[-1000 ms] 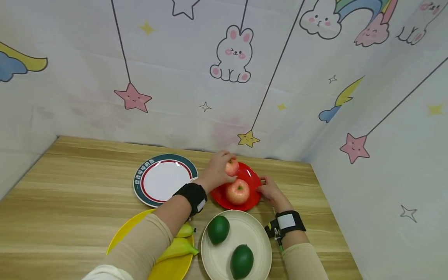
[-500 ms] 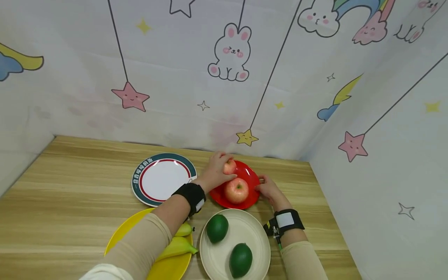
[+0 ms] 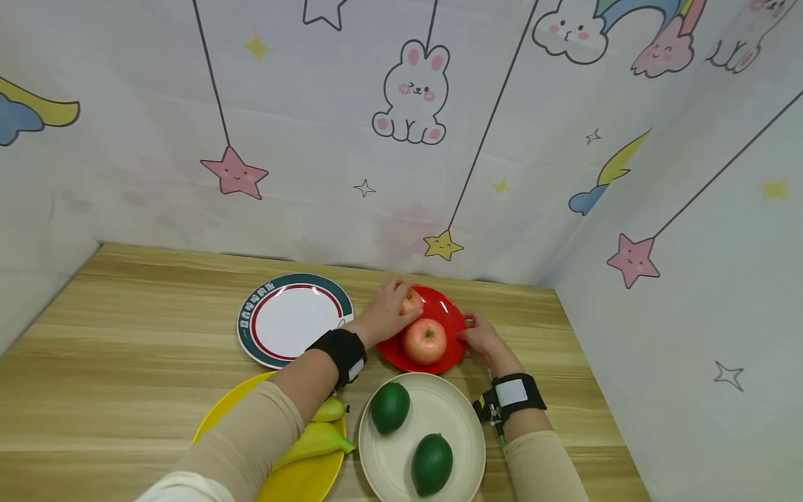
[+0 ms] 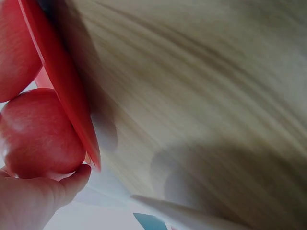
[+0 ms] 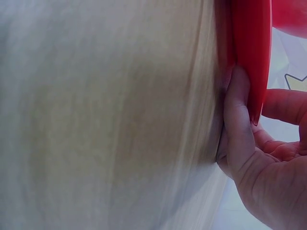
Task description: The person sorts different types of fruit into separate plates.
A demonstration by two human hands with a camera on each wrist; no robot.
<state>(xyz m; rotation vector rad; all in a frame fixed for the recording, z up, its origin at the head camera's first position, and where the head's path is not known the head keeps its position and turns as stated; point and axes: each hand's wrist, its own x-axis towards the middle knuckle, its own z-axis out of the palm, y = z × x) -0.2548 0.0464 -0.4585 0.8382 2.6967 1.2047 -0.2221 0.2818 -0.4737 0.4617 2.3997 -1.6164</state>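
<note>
In the head view, a red plate (image 3: 447, 311) holds two pinkish-red apples. My left hand (image 3: 385, 312) holds the back apple (image 3: 410, 302), partly covered by the fingers. The left wrist view has this apple (image 4: 43, 136) right at the plate's surface, with fingertips (image 4: 76, 178) at its side. Just in front sits the other apple (image 3: 425, 341), stem up. At the plate's right edge my right hand (image 3: 486, 343) pinches the rim. One finger (image 5: 238, 115) lies under the plate (image 5: 254, 62) in the right wrist view, other fingers on the opposite side.
A white plate with a green rim (image 3: 295, 321) stands left of the red one. Nearer, a yellow plate (image 3: 314, 481) carries bananas (image 3: 316, 444), partly under my left forearm. Between the forearms, a cream plate (image 3: 401, 474) holds two dark green fruits (image 3: 390, 408). A patterned curtain (image 3: 301, 223) hangs behind the table.
My left hand has lowered slightly with the back apple, and its fingers now cover more of it. My right hand stays at the red plate's rim.
</note>
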